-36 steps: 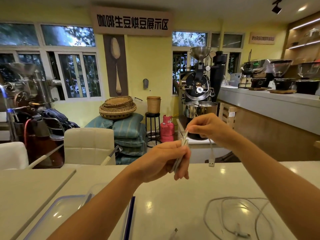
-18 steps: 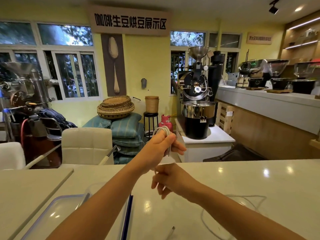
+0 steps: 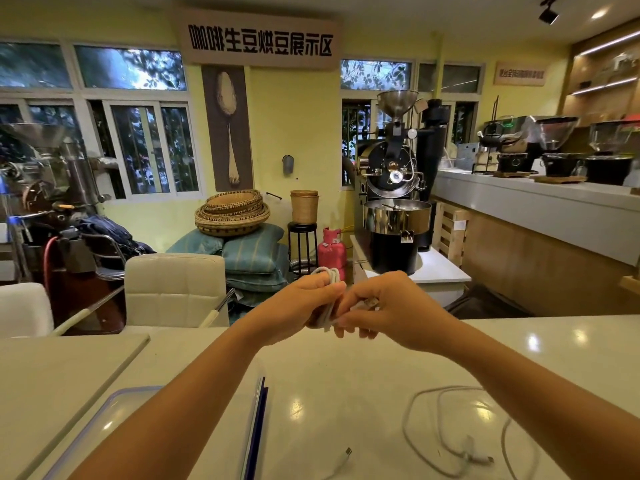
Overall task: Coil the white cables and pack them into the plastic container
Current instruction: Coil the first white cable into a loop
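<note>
The left hand [image 3: 304, 306] is holding a coiled white cable [image 3: 329, 273] above the table [image 3: 346, 375], its grip clamped around the loops. The right hand [image 3: 391, 306] is pinching what seems to be its loose end, mostly hidden by the fingers. A second cable [image 3: 440, 427] is lying loose at right, and the plastic container [image 3: 104, 420] is sitting lower left, partly hidden and cut off.

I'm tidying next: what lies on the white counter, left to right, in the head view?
From the left: plastic container → cable end with a plug → loose white cable. The left hand and right hand hold the coiled cable in the air.
</note>
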Tool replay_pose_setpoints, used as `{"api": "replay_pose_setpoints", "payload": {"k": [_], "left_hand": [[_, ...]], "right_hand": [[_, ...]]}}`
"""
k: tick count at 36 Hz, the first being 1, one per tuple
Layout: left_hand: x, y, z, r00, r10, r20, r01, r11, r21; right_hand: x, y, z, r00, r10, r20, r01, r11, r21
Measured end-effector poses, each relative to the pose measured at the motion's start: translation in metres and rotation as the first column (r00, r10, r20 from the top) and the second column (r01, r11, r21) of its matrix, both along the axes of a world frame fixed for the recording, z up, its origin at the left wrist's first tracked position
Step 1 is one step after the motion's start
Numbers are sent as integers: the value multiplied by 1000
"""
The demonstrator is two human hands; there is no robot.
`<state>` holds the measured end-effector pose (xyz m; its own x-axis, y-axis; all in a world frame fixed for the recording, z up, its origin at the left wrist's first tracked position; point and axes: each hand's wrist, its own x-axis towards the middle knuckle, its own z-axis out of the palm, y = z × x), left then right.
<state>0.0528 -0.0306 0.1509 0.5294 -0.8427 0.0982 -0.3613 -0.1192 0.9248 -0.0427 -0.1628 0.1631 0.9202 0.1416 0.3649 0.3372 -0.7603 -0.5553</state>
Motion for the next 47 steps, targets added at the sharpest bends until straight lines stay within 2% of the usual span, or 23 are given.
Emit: {"api": "replay_pose_setpoints", "payload": {"k": [4,6,9,13,17,22,26,29,34,39,43,47], "left_hand": [[2,2,1,977,-161,-140,160,987,-17],[4,3,1,943,-224,-245,209,974,-84],[7,4,-1,857,-368,-360,325,929,-177],[13,5,-4,725,-572,-384,518,820,-244],[14,3,-9,664,-630,-402,589,772,-238],[16,6,-13,616,-645,-454,617,752,-232],[19,10,-8,701,-566,-433,573,809,-129],[18,12,-3,813,-396,-426,414,909,-54],[16,11,-1,949,-191,-250,219,971,93],[14,7,-8,983,-43,-180,65,991,116],[12,5,-13,990,21,-138,-5,994,113],[9,4,-14,994,41,-106,-29,993,114]], "right_hand": [[-1,-6,4,978,40,205,17,963,-268],[0,-10,5,958,80,275,9,951,-308],[-1,-11,7,963,80,256,-24,977,-214],[1,-11,8,991,117,67,-111,990,-86],[3,-10,4,983,168,-78,-164,985,56],[6,-8,-4,989,135,-54,-131,990,59],[12,-9,-10,997,72,-30,-70,997,37],[14,-10,-14,1000,15,5,-15,999,42],[21,-10,-21,999,-43,4,42,993,114],[24,-14,-24,992,-35,-123,58,979,194],[22,-20,-27,956,95,-278,36,902,429],[22,-24,-32,923,147,-355,66,850,522]]}}
